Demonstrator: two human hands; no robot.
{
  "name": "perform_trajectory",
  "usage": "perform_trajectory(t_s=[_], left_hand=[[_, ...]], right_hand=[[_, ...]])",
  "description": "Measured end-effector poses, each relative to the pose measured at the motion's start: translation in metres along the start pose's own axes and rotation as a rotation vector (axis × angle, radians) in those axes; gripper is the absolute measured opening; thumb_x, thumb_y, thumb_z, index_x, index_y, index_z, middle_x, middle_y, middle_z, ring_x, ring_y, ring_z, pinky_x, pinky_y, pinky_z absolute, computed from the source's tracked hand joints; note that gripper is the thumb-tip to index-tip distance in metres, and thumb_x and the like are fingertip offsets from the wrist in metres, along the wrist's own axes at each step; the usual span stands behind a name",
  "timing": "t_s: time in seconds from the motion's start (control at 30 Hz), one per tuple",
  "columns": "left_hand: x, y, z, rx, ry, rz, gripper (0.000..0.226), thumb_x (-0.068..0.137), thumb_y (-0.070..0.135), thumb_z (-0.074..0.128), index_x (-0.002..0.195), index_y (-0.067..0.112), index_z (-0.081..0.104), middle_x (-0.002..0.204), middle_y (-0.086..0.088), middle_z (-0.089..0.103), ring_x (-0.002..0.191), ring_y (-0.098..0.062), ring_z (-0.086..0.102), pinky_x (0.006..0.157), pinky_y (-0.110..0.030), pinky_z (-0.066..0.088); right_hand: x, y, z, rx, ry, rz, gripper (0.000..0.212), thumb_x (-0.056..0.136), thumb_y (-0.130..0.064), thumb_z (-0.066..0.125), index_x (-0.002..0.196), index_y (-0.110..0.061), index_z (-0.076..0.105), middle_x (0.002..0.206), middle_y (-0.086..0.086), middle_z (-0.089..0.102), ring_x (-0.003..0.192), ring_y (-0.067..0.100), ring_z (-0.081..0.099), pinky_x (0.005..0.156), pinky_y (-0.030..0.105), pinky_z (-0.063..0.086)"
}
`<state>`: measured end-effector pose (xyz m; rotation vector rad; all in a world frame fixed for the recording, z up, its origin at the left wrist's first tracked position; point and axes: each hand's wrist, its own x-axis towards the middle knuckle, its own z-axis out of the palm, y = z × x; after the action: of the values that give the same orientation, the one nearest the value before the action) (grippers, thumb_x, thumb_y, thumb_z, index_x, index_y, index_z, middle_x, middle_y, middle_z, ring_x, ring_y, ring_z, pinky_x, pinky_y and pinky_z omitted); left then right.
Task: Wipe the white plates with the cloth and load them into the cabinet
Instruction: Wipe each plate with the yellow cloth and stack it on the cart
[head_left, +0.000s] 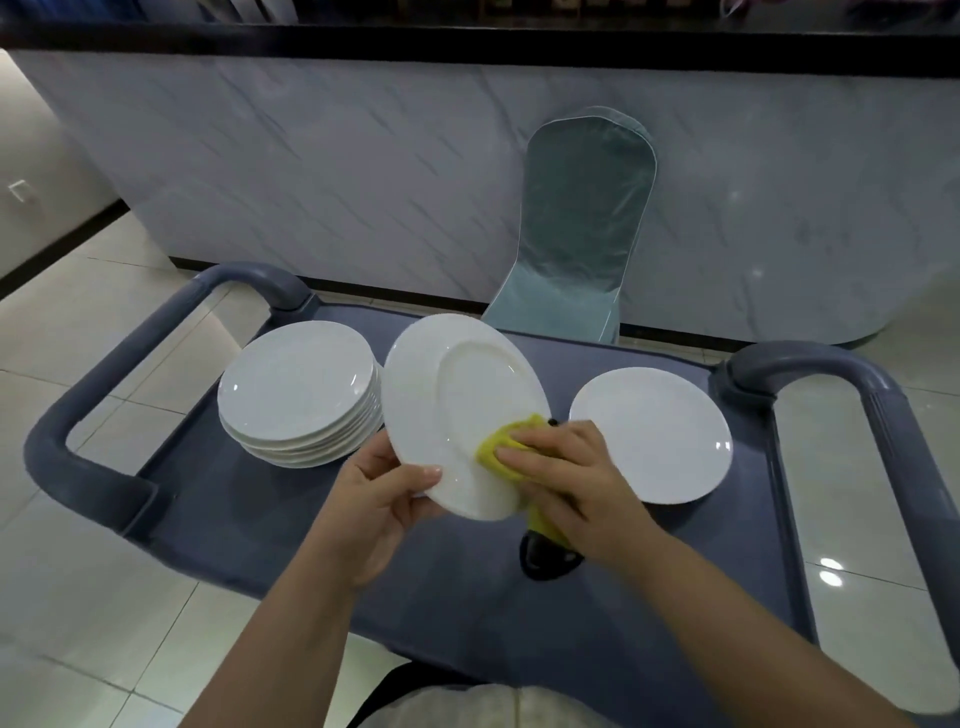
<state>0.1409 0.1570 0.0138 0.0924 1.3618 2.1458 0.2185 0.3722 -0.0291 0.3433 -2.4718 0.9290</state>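
From the head view, the left hand (384, 499) pinches the lower rim of a white plate (462, 410), thumb on the face and fingers behind, tilting it up so its surface is open to wiping. The right hand (566, 478) bunches the yellow cloth (506, 447) under its fingers and presses it to that face. On the cart (260, 519), a stack (298, 389) sits left, likely unwiped; a lone plate (649, 431) lies right, probably done. No cabinet shows.
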Motion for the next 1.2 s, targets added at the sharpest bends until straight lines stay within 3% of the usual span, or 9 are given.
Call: perform_trajectory(t_s=[0.1, 0.2, 0.4, 0.53, 0.67, 0.9, 1.0, 1.1, 1.2], left_hand=[[-0.004, -0.008, 0.000, 0.044, -0.034, -0.066, 0.035, 0.068, -0.007, 0.065, 0.094, 0.014, 0.076, 0.100, -0.014, 0.070, 0.092, -0.031, 0.060, 0.068, -0.042, 0.060], [-0.003, -0.014, 0.011, 0.113, -0.087, -0.083, 0.037, 0.067, -0.009, 0.066, 0.093, 0.015, 0.077, 0.098, -0.012, 0.073, 0.089, -0.026, 0.070, 0.067, -0.039, 0.059], [0.003, -0.010, 0.002, 0.018, 0.026, -0.015, 0.034, 0.068, -0.009, 0.068, 0.099, 0.006, 0.070, 0.099, -0.017, 0.071, 0.090, -0.029, 0.069, 0.078, -0.045, 0.059], [0.001, -0.013, -0.002, 0.052, -0.035, -0.086, 0.036, 0.067, -0.010, 0.065, 0.096, 0.010, 0.074, 0.099, -0.015, 0.073, 0.088, -0.027, 0.071, 0.066, -0.038, 0.059], [0.005, -0.018, 0.004, 0.115, -0.114, -0.132, 0.035, 0.067, -0.007, 0.064, 0.091, 0.014, 0.077, 0.095, -0.013, 0.074, 0.086, -0.025, 0.071, 0.067, -0.038, 0.059], [0.024, -0.001, -0.015, -0.011, -0.047, -0.064, 0.034, 0.070, -0.009, 0.060, 0.099, 0.006, 0.071, 0.097, -0.016, 0.072, 0.086, -0.027, 0.070, 0.065, -0.036, 0.058], [0.029, 0.003, -0.017, 0.035, -0.079, -0.107, 0.035, 0.067, -0.009, 0.065, 0.093, 0.010, 0.075, 0.097, -0.014, 0.073, 0.085, -0.027, 0.071, 0.063, -0.037, 0.059], [0.035, 0.010, -0.015, 0.171, -0.187, -0.135, 0.034, 0.066, -0.006, 0.070, 0.090, 0.016, 0.077, 0.095, -0.012, 0.074, 0.086, -0.025, 0.072, 0.065, -0.037, 0.059], [0.040, 0.016, -0.014, 0.230, -0.270, -0.148, 0.037, 0.063, 0.011, 0.075, 0.099, 0.017, 0.076, 0.101, -0.012, 0.074, 0.091, -0.026, 0.071, 0.068, -0.036, 0.058]], right_hand=[[-0.007, 0.018, -0.008, -0.040, 0.084, 0.202, 0.029, 0.093, -0.012, 0.057, 0.121, -0.015, 0.066, 0.122, 0.004, 0.060, 0.107, 0.036, 0.050, 0.105, 0.025, 0.029], [0.030, 0.016, -0.006, -0.016, 0.187, 0.373, 0.030, 0.093, -0.005, 0.060, 0.120, -0.015, 0.067, 0.118, 0.007, 0.061, 0.109, 0.037, 0.046, 0.103, 0.014, 0.023], [0.013, -0.013, 0.016, 0.021, 0.072, 0.018, 0.036, 0.092, -0.009, 0.057, 0.125, -0.023, 0.064, 0.125, -0.007, 0.058, 0.108, 0.022, 0.047, 0.103, 0.026, 0.031], [-0.011, 0.023, -0.002, -0.048, 0.085, 0.196, 0.035, 0.087, 0.000, 0.061, 0.118, -0.015, 0.069, 0.114, 0.002, 0.061, 0.104, 0.021, 0.046, 0.098, 0.037, 0.038], [0.031, 0.024, -0.007, -0.057, 0.209, 0.424, 0.032, 0.093, -0.006, 0.059, 0.122, -0.017, 0.066, 0.107, 0.001, 0.057, 0.102, 0.029, 0.044, 0.099, 0.012, 0.026], [0.008, -0.012, 0.015, 0.013, 0.045, 0.079, 0.031, 0.097, -0.017, 0.050, 0.124, -0.019, 0.066, 0.123, -0.005, 0.058, 0.103, 0.025, 0.050, 0.101, 0.025, 0.032], [0.005, 0.015, 0.004, -0.034, 0.059, 0.282, 0.032, 0.093, -0.007, 0.054, 0.121, -0.018, 0.067, 0.115, 0.003, 0.060, 0.106, 0.028, 0.049, 0.101, 0.031, 0.035], [0.046, 0.036, -0.006, -0.010, 0.175, 0.564, 0.030, 0.096, -0.009, 0.056, 0.121, -0.025, 0.065, 0.108, -0.001, 0.056, 0.111, 0.028, 0.045, 0.096, 0.006, 0.026], [0.097, 0.029, -0.015, -0.099, 0.200, 0.523, 0.027, 0.096, -0.012, 0.057, 0.118, -0.020, 0.068, 0.108, -0.002, 0.057, 0.112, 0.031, 0.046, 0.094, 0.004, 0.022]])
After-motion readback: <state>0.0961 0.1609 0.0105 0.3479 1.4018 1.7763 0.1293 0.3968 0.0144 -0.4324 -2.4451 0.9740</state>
